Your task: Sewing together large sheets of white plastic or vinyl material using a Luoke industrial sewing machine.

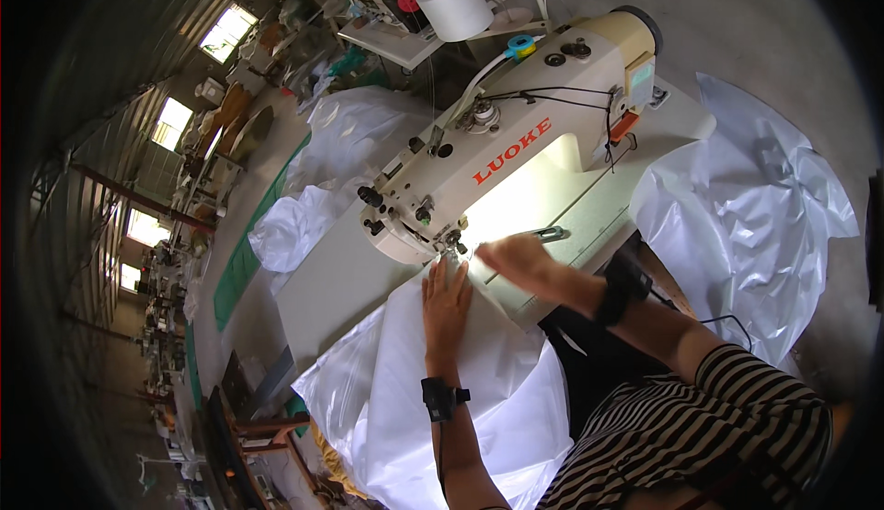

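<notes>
A white sewing machine [516,133] stands on a pale table, its lamp shining over the bed. My left hand [447,303] lies flat with fingers stretched on a sheet of thin, glossy white material [405,363], fingertips close to the presser foot [455,241]. The sheet runs under the needle area and hangs over the table's front edge. Just right of the foot, my right hand [518,263] is curled closed and slightly blurred; whatever its fingers hold is hidden. Behind that hand, small thread snips [551,233] rest on the machine bed.
More glossy white material [755,225] hangs off the table's right side. Another white heap [322,179] lies beyond the table at left. A thread cone [455,7] stands at the back. Dark cables run from the bands on both my wrists.
</notes>
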A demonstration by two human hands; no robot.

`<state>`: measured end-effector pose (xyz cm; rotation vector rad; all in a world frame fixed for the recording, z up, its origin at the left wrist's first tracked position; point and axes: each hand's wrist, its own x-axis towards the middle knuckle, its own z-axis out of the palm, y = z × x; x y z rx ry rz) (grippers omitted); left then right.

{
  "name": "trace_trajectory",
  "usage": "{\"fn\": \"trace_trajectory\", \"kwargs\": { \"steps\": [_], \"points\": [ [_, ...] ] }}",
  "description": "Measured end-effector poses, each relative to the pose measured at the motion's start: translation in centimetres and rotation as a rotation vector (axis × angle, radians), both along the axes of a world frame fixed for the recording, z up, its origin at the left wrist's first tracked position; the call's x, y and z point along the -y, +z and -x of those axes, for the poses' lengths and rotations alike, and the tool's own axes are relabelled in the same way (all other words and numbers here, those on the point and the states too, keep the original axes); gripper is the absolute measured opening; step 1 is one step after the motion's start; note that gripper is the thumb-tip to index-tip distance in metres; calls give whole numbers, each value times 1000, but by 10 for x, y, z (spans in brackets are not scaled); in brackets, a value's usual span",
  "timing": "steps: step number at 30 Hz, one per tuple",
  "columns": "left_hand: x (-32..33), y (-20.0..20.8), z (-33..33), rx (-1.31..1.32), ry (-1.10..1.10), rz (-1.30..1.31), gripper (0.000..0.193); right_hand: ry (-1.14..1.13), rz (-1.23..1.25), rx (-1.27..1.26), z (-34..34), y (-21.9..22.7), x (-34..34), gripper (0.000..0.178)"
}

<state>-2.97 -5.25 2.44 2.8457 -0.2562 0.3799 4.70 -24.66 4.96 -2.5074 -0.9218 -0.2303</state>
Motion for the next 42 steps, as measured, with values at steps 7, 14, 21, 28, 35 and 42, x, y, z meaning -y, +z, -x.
{"fn": "trace_trajectory", "kwargs": {
  "steps": [7, 14, 21, 28, 35, 42],
  "points": [
    [-6, -8, -2, 27, -32, -43, 40, 54, -273, -85, -51, 7, -1, 34],
    [-4, -9, 2, -6, -42, -105, 39, 59, -251, -132, -58, 7, 5, 34],
    [-3, -6, 9, -34, -71, -56, 41, 67, -314, -146, -55, 0, 3, 31],
    [-9, -4, 1, -56, -76, -63, 43, 138, -438, 49, -22, -8, 13, 20],
    [21, 16, 52, -21, 99, 335, 27, 287, -483, -213, 65, -29, 82, 17],
    [160, -72, 255, -245, 301, 310, 59, 371, -213, -453, 116, -51, 165, 12]
  ]
}}
